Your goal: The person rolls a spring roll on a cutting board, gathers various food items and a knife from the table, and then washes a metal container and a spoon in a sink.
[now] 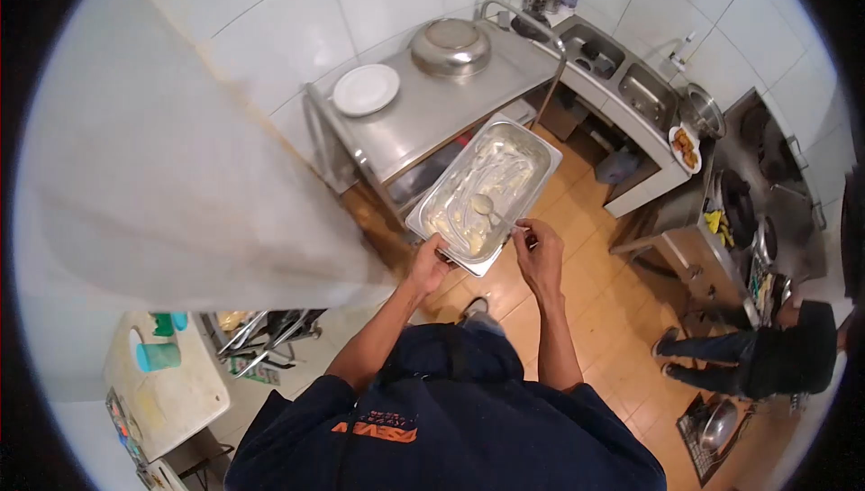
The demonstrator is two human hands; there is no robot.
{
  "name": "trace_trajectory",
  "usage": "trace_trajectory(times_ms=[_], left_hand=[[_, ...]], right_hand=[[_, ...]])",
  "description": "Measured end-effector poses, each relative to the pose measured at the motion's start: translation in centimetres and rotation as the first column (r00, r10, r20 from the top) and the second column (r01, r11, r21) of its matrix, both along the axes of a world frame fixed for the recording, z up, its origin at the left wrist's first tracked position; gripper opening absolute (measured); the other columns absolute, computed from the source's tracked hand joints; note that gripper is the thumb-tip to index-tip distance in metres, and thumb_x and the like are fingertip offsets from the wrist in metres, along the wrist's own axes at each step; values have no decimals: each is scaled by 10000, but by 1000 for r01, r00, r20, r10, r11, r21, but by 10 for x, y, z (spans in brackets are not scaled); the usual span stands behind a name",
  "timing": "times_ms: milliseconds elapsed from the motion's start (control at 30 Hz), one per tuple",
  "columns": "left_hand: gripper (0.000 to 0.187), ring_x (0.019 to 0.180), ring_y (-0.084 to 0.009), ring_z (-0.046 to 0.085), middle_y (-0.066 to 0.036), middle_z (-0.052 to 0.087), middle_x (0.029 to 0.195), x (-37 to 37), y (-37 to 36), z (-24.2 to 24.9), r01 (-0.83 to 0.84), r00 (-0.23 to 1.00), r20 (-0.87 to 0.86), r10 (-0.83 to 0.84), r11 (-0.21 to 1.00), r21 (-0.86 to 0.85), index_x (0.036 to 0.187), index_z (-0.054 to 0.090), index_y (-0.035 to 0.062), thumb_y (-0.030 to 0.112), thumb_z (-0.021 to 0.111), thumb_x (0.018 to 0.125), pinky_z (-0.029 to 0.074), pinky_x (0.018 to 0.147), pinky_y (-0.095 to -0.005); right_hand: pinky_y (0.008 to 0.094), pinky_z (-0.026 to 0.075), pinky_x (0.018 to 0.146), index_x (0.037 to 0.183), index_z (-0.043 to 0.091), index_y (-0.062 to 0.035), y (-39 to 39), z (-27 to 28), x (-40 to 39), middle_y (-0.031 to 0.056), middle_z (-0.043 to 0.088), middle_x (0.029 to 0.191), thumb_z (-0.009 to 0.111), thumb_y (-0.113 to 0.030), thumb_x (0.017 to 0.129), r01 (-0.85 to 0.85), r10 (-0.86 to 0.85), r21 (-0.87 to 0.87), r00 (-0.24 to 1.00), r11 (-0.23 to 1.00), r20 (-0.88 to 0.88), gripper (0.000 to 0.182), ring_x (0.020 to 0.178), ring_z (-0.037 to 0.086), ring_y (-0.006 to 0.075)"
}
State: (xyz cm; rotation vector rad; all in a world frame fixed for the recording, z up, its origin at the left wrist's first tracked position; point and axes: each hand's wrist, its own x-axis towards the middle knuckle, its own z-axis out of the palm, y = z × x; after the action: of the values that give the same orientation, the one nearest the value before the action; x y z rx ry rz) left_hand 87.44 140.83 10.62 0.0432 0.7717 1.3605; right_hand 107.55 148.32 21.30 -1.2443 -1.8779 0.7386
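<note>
A rectangular steel pan (pixel 548 159) is held out in front of me, its inside smeared with a creamy white residue (pixel 491 171). My left hand (pixel 431 266) grips the pan's near left corner, the thumb over the rim. Over the near right side, my right hand (pixel 539 252) has its fingers closed on the handle of a spoon (pixel 484 204). The spoon's bowl rests in or just above the white residue. Whether the right hand also touches the pan's rim cannot be made out.
Beyond the pan, a steel trolley (pixel 405 135) carries a white plate (pixel 366 89) and an upturned steel bowl (pixel 450 47). A double sink (pixel 649 95) lines the back right. Fried food sits on a plate (pixel 685 150) near the stove (pixel 766 176). Another person (pixel 775 351) stands at the right.
</note>
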Motion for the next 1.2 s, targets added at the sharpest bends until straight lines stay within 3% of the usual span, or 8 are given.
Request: trace_trajectory(times_ms=[233,433,533,633,767,867,933,1200], left_hand=[[370,1004,-268,634,-129,635,1122,46,159,17,-87,996,-3,87,996,-23,1171,527,-17,128,463,837,505,924,-451],[326,961,-264,653,-111,637,1089,60,303,18,-34,999,-42,33,999,-20,1143,537,4,123,511,840,545,868,-447],[358,964,-266,653,-123,634,1095,74,374,22,-24,996,-83,21,999,-30,1157,525,-14,114,515,823,545,883,-438],[397,967,-267,654,-136,634,1108,92,450,31,32,992,-126,-31,999,8,1179,508,-33,111,497,810,539,905,-424],[409,974,-273,653,-137,629,1117,127,531,27,101,990,-93,-104,994,-31,1186,502,-33,91,508,797,532,925,-441],[407,967,-268,655,-131,632,1089,159,594,34,127,985,-112,-132,991,-47,1179,503,-37,76,517,788,528,943,-451],[408,968,-263,654,-126,634,1071,192,626,31,123,982,-134,-131,990,-65,1179,502,-39,75,524,788,525,953,-454],[435,841,-251,626,-101,615,1017,271,770,6,223,961,-114,-252,950,-217,1194,510,4,60,546,764,545,767,-436]], right_hand=[[360,483,575,944,573,20,157,21,37,173,654,724,668,-143,879,-183,189,-147,982,972,26,199,599,630,243],[358,470,548,1006,579,-25,286,25,58,165,641,684,659,-205,894,-102,147,-284,979,953,138,227,557,610,233],[346,458,541,1011,588,-38,359,27,83,150,625,656,648,-241,904,-18,44,-190,990,982,135,238,557,596,195],[327,433,526,1023,595,-47,443,12,127,112,575,605,608,-253,934,164,-164,-5,982,986,-95,225,546,559,160],[329,440,548,1016,575,-9,560,19,210,76,519,581,516,-234,984,360,-358,21,931,933,-65,235,535,520,164],[412,484,646,1051,565,3,673,4,286,222,643,742,523,-231,979,382,-418,225,897,897,143,249,691,646,362],[461,481,748,1099,558,0,750,-9,341,271,642,891,543,-189,952,331,-366,181,903,926,226,240,838,636,413],[502,435,964,1211,508,40,1033,-70,480,274,559,1180,592,-100,824,293,-333,172,696,941,636,419,1146,499,463]])
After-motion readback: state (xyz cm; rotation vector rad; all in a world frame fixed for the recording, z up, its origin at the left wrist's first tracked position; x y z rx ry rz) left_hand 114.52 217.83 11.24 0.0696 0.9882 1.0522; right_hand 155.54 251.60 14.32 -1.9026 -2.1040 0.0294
